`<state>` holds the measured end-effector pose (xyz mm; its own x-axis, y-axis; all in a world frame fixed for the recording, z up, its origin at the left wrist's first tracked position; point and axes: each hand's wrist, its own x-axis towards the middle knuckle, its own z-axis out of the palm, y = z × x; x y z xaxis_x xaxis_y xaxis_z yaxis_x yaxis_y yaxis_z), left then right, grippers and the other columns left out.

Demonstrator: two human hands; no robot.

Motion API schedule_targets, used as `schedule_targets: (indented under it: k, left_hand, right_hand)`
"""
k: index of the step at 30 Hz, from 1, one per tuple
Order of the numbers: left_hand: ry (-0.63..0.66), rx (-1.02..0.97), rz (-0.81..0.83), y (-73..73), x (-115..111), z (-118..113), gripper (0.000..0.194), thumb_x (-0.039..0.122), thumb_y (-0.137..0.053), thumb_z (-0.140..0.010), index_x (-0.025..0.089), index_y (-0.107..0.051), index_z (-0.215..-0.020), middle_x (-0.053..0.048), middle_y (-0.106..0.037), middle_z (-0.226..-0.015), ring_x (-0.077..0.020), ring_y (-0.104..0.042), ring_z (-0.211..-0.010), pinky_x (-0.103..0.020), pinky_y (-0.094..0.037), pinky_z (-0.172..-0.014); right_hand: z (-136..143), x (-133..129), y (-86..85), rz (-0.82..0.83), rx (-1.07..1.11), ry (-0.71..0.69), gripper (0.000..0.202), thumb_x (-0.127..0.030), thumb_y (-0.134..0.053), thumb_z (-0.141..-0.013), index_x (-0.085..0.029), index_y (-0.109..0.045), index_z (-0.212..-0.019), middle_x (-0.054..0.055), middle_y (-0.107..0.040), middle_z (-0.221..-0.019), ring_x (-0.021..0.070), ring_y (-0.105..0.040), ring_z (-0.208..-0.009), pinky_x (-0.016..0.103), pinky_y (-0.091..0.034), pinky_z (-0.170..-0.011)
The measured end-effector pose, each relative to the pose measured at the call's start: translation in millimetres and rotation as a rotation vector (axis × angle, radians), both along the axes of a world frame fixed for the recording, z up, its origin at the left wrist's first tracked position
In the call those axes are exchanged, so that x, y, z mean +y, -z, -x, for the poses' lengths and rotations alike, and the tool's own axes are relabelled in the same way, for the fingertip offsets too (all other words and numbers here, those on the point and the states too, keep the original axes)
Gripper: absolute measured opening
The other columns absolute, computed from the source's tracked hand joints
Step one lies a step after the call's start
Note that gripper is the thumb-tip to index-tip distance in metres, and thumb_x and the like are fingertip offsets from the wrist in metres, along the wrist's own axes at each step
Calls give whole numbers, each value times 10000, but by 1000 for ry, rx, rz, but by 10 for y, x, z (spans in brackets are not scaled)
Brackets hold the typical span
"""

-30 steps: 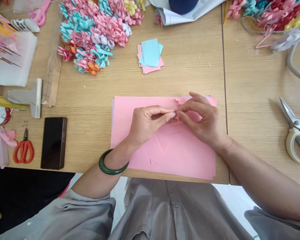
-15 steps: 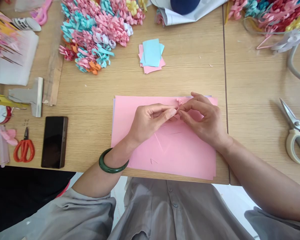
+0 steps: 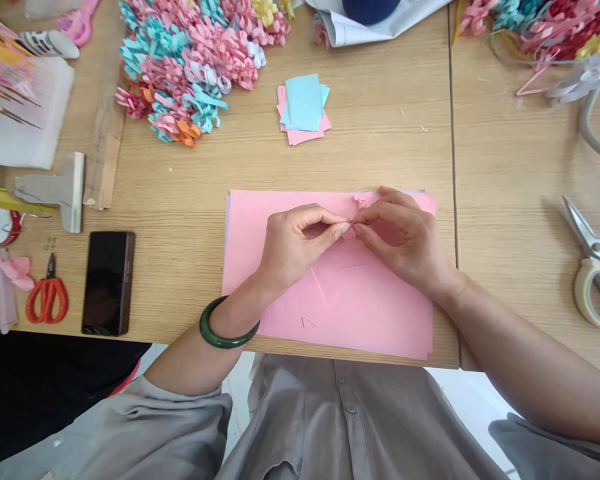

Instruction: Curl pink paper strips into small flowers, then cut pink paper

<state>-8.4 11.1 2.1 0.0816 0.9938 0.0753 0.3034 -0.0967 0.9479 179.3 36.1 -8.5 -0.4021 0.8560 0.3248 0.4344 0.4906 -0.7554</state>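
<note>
Over a stack of pink paper sheets point(image 3: 370, 313), my two hands meet fingertip to fingertip. My left hand point(image 3: 300, 240) is closed in a pinch of thumb and forefinger. Facing it, my right hand point(image 3: 405, 237) pinches in the same way. Whatever sits between the fingertips is too small to make out. A small curled pink paper piece point(image 3: 360, 201) shows just above the fingers, at the sheets' far edge. Thin pink paper strips point(image 3: 308, 322) lie on the top sheet below my hands.
Blue and pink paper squares point(image 3: 303, 103) lie beyond the sheets, with a heap of curled paper flowers point(image 3: 195, 60) at back left. Leftward are a black phone point(image 3: 109, 283), red-handled scissors point(image 3: 47, 300) and a metal clip point(image 3: 70, 190). Large scissors point(image 3: 595, 267) rest at right.
My left hand has shifted slightly left and its thumb and forefinger have bowed further apart behind the pinch. My right hand stays nearly still, its fingertips still against the left ones.
</note>
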Motion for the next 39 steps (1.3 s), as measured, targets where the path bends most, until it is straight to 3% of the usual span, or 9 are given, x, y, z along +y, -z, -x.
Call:
schedule_targets:
  k: [6,18,23,30,39]
  left_hand:
    - [-34,-20,52,-3,15,0,79,227,-783,-770,162,-747,-741,-10,-757,-733,-119,-684,-657,-216,-565,-645]
    - [37,-38,84,-11,15,7,143,284,-688,-869,178,-783,-858,-22,-780,-798,-144,-724,-724,-250,-599,-708]
    - [20,-24,74,-24,14,14,93,255,-731,-829,175,-778,-822,-14,-775,-768,-133,-717,-694,-232,-591,-684]
    - [-32,-15,71,-19,29,12,67,223,-790,-759,174,-754,-732,-10,-764,-736,-128,-686,-666,-233,-565,-646]
    - [-41,-25,47,-14,24,20,148,272,-809,-746,169,-710,-709,-7,-739,-725,-117,-660,-661,-229,-540,-633]
  right_hand:
    - [0,1,1,-27,2,-26,61,-218,-657,-875,-247,-670,-823,6,-711,-759,213,-662,-842,489,-499,-1045]
    - [7,2,7,-25,-14,35,133,-180,-653,-850,-253,-631,-741,-11,-661,-662,201,-646,-757,499,-488,-1073]
    - [8,3,-2,-27,-24,37,137,-179,-640,-852,-250,-627,-735,-7,-675,-674,205,-651,-766,494,-486,-1076]
    - [5,-3,0,-25,-50,5,39,-226,-652,-867,-254,-677,-854,8,-712,-768,227,-665,-868,501,-465,-1086]
    - [6,-11,11,-58,-25,-50,73,-207,-638,-877,-255,-689,-899,5,-733,-798,220,-657,-896,492,-457,-1087]
